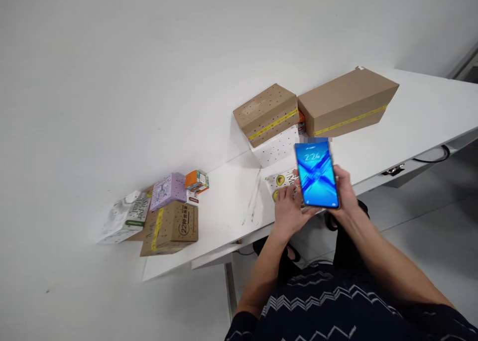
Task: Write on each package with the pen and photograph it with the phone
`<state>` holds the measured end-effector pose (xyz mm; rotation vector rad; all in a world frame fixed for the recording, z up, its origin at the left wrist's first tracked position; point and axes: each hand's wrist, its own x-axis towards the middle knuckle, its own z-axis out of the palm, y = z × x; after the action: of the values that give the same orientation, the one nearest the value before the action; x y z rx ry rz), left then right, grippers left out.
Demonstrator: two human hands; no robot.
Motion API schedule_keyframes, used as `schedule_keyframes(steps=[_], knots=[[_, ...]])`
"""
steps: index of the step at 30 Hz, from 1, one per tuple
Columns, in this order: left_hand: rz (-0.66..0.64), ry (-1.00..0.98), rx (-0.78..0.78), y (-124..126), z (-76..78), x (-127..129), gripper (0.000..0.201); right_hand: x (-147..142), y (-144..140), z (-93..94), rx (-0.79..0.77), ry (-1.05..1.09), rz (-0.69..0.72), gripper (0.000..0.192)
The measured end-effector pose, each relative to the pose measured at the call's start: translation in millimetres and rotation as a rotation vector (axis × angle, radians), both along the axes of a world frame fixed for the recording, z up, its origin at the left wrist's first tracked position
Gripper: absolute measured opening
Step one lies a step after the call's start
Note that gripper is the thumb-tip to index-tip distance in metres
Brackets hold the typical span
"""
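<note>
I note my right hand (345,191) closed around a lit phone (316,174), held up above the worktop (418,112) edge. My left hand (289,209) rests with loose fingers on an avocado-print packet (280,181). The taped cardboard boxes (269,113) beyond remain sealed and unhandled.

On the desk (418,107) two cartons sit side by side at the back: left carton (267,113), right carton (347,102). A phone (316,174) is before them; small boxes (172,211) cluster far left
</note>
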<state>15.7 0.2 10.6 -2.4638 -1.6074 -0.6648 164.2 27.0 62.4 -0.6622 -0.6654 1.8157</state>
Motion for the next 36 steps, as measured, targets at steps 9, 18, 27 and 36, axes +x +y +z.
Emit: schedule_keyframes(steps=[9,18,27,36], knots=[[0.071,0.129,-0.112,-33.7,6.6,-62.8,0.065,82.5,58.4,-78.8,0.394,-1.867,-0.471,0.059],[0.640,0.095,-0.402,3.1,19.1,-127.2,0.056,65.9,73.0,-107.9,0.486,-2.122,-0.441,0.052],[0.323,0.119,-0.351,123.3,13.4,-163.5,0.051,-8.8,42.8,-103.1,0.769,-1.967,-0.185,0.046],[0.605,-0.002,-0.194,136.5,6.6,-219.8,0.052,-27.9,41.9,-130.1,0.894,-1.960,-0.337,0.028]])
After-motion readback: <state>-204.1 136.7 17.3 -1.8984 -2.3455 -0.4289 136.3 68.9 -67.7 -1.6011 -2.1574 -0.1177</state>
